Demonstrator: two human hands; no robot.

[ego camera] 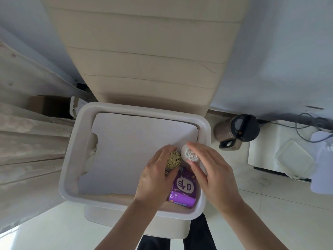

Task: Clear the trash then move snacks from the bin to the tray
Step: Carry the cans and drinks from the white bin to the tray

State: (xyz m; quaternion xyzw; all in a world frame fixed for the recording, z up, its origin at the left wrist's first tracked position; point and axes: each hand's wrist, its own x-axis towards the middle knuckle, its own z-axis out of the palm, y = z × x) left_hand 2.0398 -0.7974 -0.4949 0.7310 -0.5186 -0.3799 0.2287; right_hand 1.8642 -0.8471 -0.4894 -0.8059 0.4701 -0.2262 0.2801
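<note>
At 4 o'clock inside the bin (72, 159), I am seeing the left hand (155, 177) curling round the gold tin (173, 159) and the right hand (211, 175) pinching the white cup (189, 153), presumably for lift-out.

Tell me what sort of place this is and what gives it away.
Most likely a room in a home, perhaps a bedroom or living room: a padded beige cushion, pale curtains, and an electric kettle by the wall, next to a white bin holding snacks.
</note>
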